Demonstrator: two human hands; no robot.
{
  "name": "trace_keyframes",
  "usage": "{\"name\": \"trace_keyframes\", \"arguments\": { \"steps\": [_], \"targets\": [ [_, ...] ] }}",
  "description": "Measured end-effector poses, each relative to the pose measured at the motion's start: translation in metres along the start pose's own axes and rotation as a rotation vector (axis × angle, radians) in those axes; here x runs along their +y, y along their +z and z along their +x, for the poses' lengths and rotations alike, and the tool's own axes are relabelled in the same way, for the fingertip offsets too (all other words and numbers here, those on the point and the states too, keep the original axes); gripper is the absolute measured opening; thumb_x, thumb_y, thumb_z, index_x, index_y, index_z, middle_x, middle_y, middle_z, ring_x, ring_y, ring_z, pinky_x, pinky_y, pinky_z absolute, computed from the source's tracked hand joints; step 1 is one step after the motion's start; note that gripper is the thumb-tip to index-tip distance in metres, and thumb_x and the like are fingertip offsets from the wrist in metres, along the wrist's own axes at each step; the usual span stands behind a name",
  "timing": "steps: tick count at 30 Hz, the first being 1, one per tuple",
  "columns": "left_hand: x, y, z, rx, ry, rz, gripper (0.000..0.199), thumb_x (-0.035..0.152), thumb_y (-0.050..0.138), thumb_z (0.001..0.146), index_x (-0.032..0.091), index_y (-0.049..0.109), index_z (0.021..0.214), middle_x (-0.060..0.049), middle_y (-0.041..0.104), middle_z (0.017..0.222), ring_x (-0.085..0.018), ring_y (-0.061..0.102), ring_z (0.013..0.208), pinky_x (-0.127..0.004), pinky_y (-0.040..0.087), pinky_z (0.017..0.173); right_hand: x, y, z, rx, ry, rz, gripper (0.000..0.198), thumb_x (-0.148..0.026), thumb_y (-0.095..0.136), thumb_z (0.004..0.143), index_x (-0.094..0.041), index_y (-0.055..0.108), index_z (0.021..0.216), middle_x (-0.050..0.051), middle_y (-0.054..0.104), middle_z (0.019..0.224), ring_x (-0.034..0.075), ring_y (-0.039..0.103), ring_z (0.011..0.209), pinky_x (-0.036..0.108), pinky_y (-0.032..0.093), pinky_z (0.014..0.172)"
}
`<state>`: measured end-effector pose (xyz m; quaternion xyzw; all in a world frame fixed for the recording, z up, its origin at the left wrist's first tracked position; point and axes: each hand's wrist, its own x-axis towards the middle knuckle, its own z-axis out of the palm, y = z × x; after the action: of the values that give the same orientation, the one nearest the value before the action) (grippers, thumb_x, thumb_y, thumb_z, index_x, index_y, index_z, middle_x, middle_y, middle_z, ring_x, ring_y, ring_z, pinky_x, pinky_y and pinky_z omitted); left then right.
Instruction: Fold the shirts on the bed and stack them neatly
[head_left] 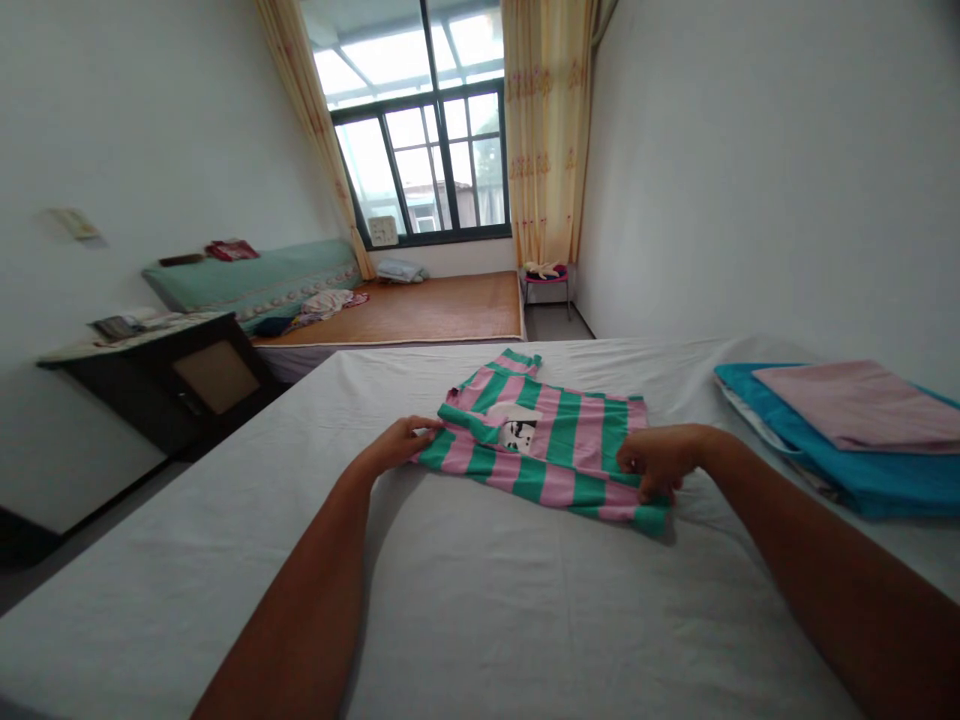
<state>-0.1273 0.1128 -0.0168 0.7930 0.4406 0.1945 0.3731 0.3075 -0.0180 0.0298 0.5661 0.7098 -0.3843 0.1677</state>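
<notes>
A pink-and-green striped T-shirt [566,430] with a black-and-white print lies on the white bed sheet [480,590]. Its near side is folded over toward the middle, and one sleeve points away from me. My left hand [405,440] pinches the shirt's left end near the collar, thumb and fingers closed on the cloth. At the other end, my right hand [660,460] is curled over the hem and grips the fabric there; some of its fingertips are hidden.
Folded blue cloth [892,485] with a pink folded cloth [862,405] on top lies at the right. Beyond the sheet are another bed [450,305], a dark cabinet [202,375] at left, and a small stool [546,275] by the curtain.
</notes>
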Motion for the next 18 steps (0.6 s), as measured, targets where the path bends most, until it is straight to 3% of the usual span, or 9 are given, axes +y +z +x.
{"name": "trace_keyframes", "arguments": {
  "steps": [2,4,8,11,14,18],
  "targets": [
    [0.000,0.001,0.000,0.001,-0.008,0.029,0.060,0.054,0.054,0.081,0.012,0.061,0.124,0.000,0.063,0.062,-0.010,0.047,0.047,-0.021,0.037,0.046,0.000,-0.002,-0.004,0.057,0.045,-0.083,0.020,-0.029,0.069,0.060,-0.018,0.056,0.069,-0.001,0.060,0.056,0.018,0.062,0.056,0.024,0.041,0.050],
    [0.000,0.002,0.001,0.055,-0.014,0.054,0.059,0.052,0.056,0.079,0.012,0.061,0.123,-0.002,0.066,0.068,-0.011,0.051,0.051,-0.021,0.040,0.048,-0.003,-0.005,-0.008,0.219,0.062,-0.211,0.014,-0.024,0.068,0.061,-0.018,0.061,0.072,0.003,0.066,0.066,0.021,0.064,0.065,0.026,0.041,0.054],
    [-0.003,0.006,0.004,0.155,0.011,0.183,0.053,0.047,0.057,0.078,0.015,0.065,0.119,-0.008,0.069,0.101,-0.017,0.062,0.072,-0.025,0.048,0.063,-0.030,-0.009,-0.001,0.595,-0.140,-0.258,0.019,-0.030,0.058,0.077,-0.021,0.067,0.092,0.006,0.071,0.092,0.020,0.064,0.081,0.026,0.042,0.065],
    [-0.001,0.009,0.004,0.177,0.002,0.338,0.046,0.041,0.055,0.080,0.018,0.065,0.119,-0.008,0.065,0.112,-0.019,0.064,0.081,-0.027,0.049,0.072,-0.067,-0.015,0.024,0.640,-0.254,-0.277,0.025,-0.033,0.049,0.087,-0.020,0.067,0.098,0.007,0.071,0.093,0.019,0.064,0.082,0.025,0.041,0.067],
    [0.006,0.012,0.002,0.191,-0.028,0.471,0.042,0.035,0.054,0.082,0.023,0.065,0.121,-0.008,0.063,0.115,-0.022,0.064,0.090,-0.027,0.048,0.079,-0.102,-0.027,0.061,0.698,-0.270,-0.356,0.027,-0.033,0.047,0.089,-0.019,0.067,0.102,0.009,0.071,0.097,0.022,0.064,0.089,0.027,0.042,0.070],
    [0.013,0.015,-0.001,0.183,-0.042,0.586,0.039,0.031,0.054,0.084,0.031,0.063,0.122,-0.005,0.061,0.117,-0.020,0.064,0.098,-0.025,0.047,0.084,-0.131,-0.044,0.116,0.791,-0.282,-0.240,0.026,-0.026,0.051,0.089,-0.019,0.066,0.107,0.008,0.070,0.108,0.021,0.064,0.097,0.026,0.044,0.079]
  ]
}}
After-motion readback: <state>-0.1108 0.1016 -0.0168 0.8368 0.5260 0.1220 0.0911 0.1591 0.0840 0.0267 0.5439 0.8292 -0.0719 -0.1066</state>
